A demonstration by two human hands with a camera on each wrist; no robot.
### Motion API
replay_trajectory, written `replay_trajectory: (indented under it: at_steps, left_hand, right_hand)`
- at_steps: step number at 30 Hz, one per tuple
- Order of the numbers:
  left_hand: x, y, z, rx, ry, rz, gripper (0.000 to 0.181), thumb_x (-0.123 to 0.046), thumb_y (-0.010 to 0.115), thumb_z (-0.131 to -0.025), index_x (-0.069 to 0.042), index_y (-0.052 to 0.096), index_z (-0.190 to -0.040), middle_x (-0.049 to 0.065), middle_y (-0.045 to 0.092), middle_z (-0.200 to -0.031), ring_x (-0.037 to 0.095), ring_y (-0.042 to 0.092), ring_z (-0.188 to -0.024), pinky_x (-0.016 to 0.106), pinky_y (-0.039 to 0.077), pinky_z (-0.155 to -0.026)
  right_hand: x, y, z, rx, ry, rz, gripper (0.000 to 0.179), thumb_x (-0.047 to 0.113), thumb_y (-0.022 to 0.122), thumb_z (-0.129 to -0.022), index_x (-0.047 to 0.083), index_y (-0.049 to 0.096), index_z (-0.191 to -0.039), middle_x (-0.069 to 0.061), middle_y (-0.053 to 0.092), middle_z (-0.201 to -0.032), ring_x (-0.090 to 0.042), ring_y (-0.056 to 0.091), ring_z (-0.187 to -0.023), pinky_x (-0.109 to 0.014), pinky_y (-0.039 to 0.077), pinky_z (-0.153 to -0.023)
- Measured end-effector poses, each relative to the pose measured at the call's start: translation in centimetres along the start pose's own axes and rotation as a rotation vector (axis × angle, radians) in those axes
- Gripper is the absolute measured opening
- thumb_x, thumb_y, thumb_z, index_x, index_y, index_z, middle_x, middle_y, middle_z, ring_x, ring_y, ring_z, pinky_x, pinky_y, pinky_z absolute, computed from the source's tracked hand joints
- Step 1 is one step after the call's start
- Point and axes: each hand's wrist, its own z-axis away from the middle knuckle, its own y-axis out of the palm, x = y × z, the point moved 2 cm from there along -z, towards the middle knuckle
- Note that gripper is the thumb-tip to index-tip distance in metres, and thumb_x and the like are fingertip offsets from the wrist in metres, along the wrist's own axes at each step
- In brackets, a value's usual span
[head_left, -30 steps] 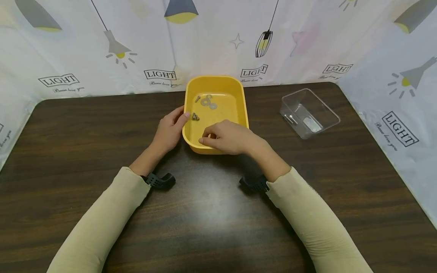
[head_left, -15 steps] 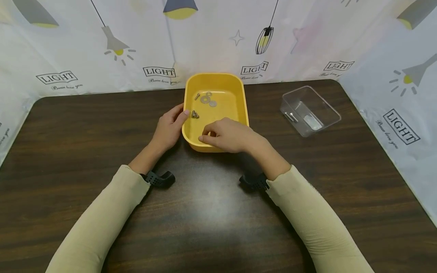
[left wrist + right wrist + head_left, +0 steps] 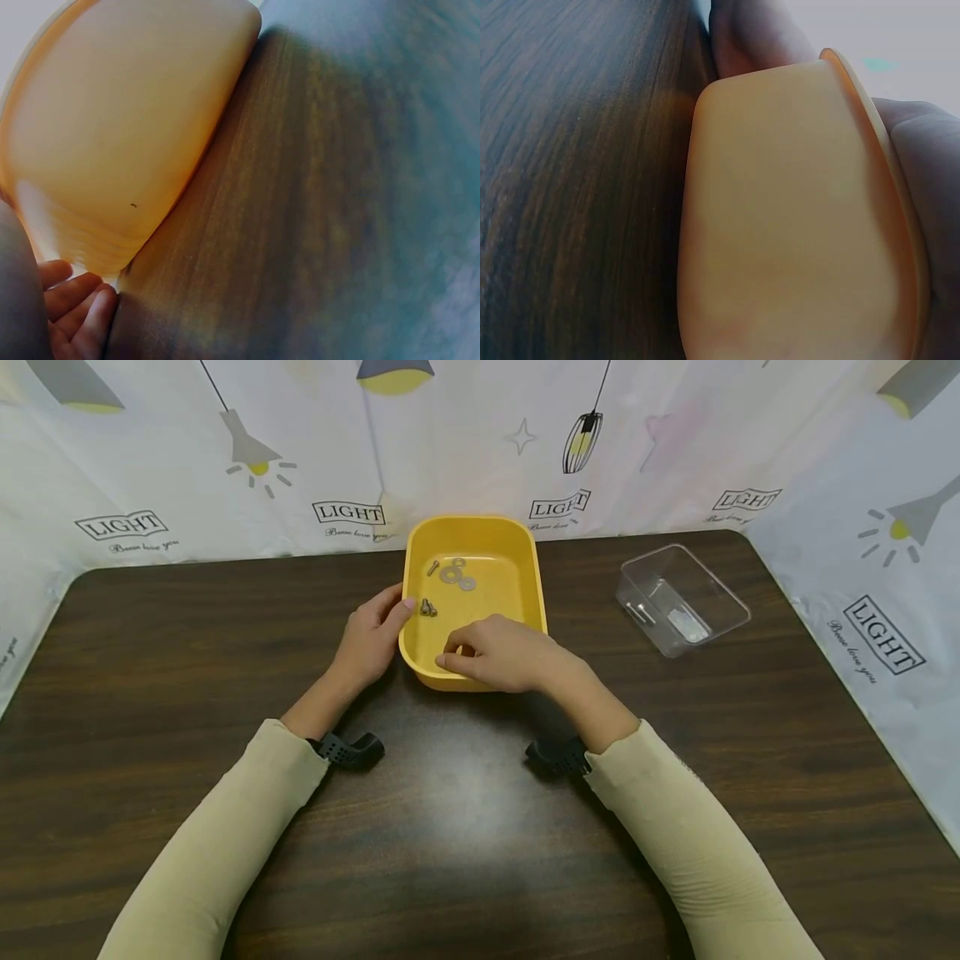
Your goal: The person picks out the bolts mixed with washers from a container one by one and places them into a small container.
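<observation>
A yellow plastic bin (image 3: 512, 597) stands on the table against the wall covering. My left hand (image 3: 369, 635) grips its left side, thumb over the rim and fingers along the outer wall. In the left wrist view, several fingertips (image 3: 71, 300) lie at the bin's lower corner. My right hand (image 3: 506, 652) reaches over the near right rim, thumb and index finger bent toward each other low inside; its other fingertips are hidden, and I cannot tell whether it pinches anything. Flat washers (image 3: 451, 575) and a screw (image 3: 433, 567) lie farther back. Short bolts (image 3: 427, 608) sit near my left thumb.
A clear plastic box (image 3: 682, 602) with a white label inside stands on the right of the dark wood table (image 3: 465, 860). A printed white sheet (image 3: 465, 443) covers the wall right behind the table's far edge.
The head view has tilted slightly, so the whole scene sits a little higher in the picture. Both hands, the bin and the hardware inside keep their places.
</observation>
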Motion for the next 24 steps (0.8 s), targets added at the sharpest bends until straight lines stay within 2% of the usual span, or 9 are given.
replay_trajectory:
  at_steps: [14, 24]
  left_hand:
    - [-0.18, -0.11, 0.01, -0.001, 0.005, 0.003, 0.060, -0.049, 0.043, -0.105, -0.014, 0.046, -0.153, 0.010, 0.060, -0.143, 0.024, 0.061, -0.122, 0.045, 0.048, -0.109]
    - [-0.44, -0.16, 0.13, -0.007, 0.004, -0.007, 0.059, -0.048, 0.044, -0.105, -0.013, 0.047, -0.152, 0.010, 0.059, -0.146, 0.025, 0.059, -0.127, 0.046, 0.046, -0.111]
  right_hand:
    - [0.25, -0.26, -0.01, 0.001, 0.009, -0.005, 0.035, 0.046, 0.051, -0.103, 0.020, 0.073, -0.112, 0.005, 0.068, -0.089, -0.013, 0.061, -0.081, -0.030, 0.049, -0.076]
    - [0.34, -0.28, 0.05, -0.001, 0.021, -0.002, 0.035, 0.047, 0.051, -0.103, 0.021, 0.073, -0.113, 0.006, 0.068, -0.091, -0.013, 0.061, -0.082, -0.030, 0.049, -0.076]
